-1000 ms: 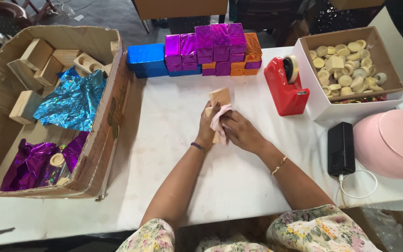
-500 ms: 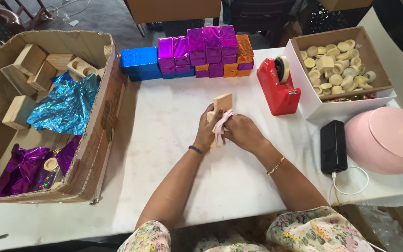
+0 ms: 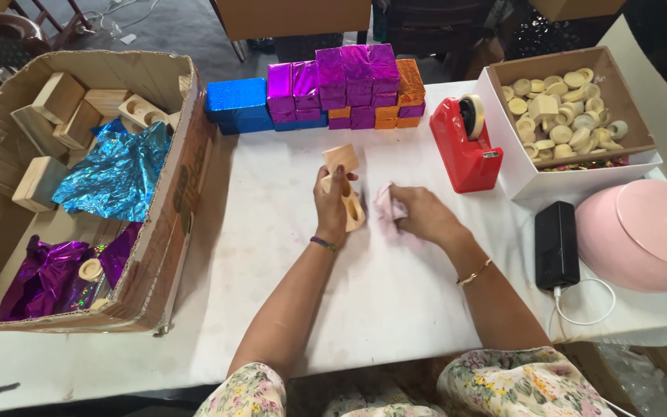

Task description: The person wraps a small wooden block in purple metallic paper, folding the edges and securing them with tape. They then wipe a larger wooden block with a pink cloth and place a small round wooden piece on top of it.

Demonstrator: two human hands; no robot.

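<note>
left hand [image 3: 335, 207] grips wooden block [image 3: 341, 179], table [image 3: 287, 255] centre | right hand [image 3: 418, 216] clenched on pink cloth [image 3: 387, 210], at 3 o'clock of block | tape dispenser [image 3: 466, 147] at 2 o'clock | foil boxes [image 3: 333, 94] at 12

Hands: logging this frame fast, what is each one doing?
Left hand: closed around a wooden block.
Right hand: closed on a pink cloth.
</note>
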